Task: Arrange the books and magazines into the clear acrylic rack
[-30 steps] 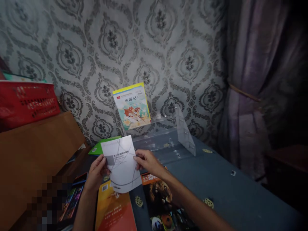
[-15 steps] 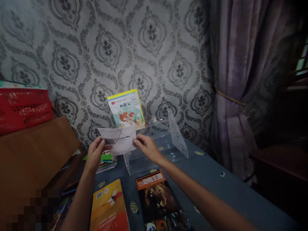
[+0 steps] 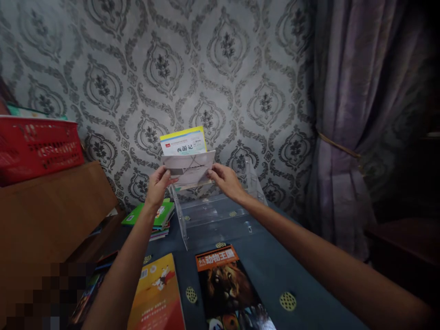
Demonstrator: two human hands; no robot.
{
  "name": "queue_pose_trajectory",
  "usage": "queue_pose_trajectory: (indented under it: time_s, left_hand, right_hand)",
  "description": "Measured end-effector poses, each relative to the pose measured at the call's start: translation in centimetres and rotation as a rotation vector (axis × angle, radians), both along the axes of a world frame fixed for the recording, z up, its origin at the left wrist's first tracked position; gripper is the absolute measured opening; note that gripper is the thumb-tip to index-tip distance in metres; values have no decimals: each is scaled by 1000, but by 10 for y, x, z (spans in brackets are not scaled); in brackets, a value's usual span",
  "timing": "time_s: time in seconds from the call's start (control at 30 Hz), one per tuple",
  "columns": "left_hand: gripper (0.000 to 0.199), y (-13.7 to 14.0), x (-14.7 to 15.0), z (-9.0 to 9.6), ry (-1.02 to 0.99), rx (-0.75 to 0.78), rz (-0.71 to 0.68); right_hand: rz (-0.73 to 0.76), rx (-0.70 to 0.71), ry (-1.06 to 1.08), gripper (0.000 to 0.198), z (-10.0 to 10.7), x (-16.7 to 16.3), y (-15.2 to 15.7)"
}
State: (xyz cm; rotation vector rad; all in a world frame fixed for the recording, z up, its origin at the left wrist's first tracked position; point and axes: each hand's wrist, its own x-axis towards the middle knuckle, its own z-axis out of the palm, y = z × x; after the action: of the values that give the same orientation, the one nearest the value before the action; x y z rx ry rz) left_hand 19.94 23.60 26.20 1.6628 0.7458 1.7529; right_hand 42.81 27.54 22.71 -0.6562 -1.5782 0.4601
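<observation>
A thin white booklet with a grey block and dark print on its cover is held up between my two hands. My left hand pinches its left edge, thumb in front. On its right edge, my right hand pinches too. Behind the booklet stands a yellow-edged book with Chinese characters; its lower part is hidden. A clear plastic tiered stand sits below and behind my hands, its upper part partly covered by the booklet and my right hand.
A pile of books with a green one on top lies left of the stand. In front lie an orange book and a lion magazine on the blue tablecloth. A red basket rests above a brown box at left.
Both hands have raised the white booklet and brought it closer to the stand, so it covers more of the yellow-edged book. The camera view has shifted slightly left.
</observation>
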Motion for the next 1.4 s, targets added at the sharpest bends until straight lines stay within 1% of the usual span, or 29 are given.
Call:
queue_pose_trajectory:
  time_s: [0.1, 0.17, 0.27, 0.37, 0.43, 0.6, 0.7, 0.8, 0.97, 1.13, 1.23, 1.33, 1.4]
  left_hand:
    - [38, 17, 1, -7, -42, -26, -11]
    - [39, 26, 1, -12, -60, -34, -15]
    - [39, 38, -1, -21, -56, -68, -9]
    - [37, 46, -5, -28, -22, -102, 28]
    - [36, 51, -9, -32, 30, -103, 77]
    - [33, 58, -17, -38, 261, -63, 278]
    - [27, 58, -18, -39, 378, -57, 382]
    - [20, 56, -18, -38, 510, -44, 509]
    - [19, 51, -13, -33, 710, -17, 721]
    - [18, 48, -11, -33, 818, -25, 849]
    - [13, 48, -12, -34, 861, -51, 922]
    - [8, 50, -13, -34, 875, -63, 951]
    - [8, 52, -15, -33, 854, -77, 942]
  right_hand:
    - [-56, -4, -150, 16, 2, 7, 8]
    - [-121, -10, -254, 16, 3, 10, 11]
    - [-216, -37, -465, 19, 7, 11, 14]
    - [-272, -82, -652, 21, 9, 8, 18]
    - [-285, -103, -709, 20, 8, 4, 22]
    - [-301, -154, -780, 18, 6, -7, 33]
    - [-315, -194, -803, 19, 5, -10, 40]
    - [-320, -226, -810, 18, 3, -11, 46]
    - [-297, -252, -797, 19, 3, -11, 51]
    - [-274, -258, -781, 18, 4, -13, 53]
    - [-272, -259, -774, 18, 3, -15, 55]
    - [-272, -269, -776, 18, 2, -17, 56]
    - [-272, -273, -780, 18, 1, -19, 55]
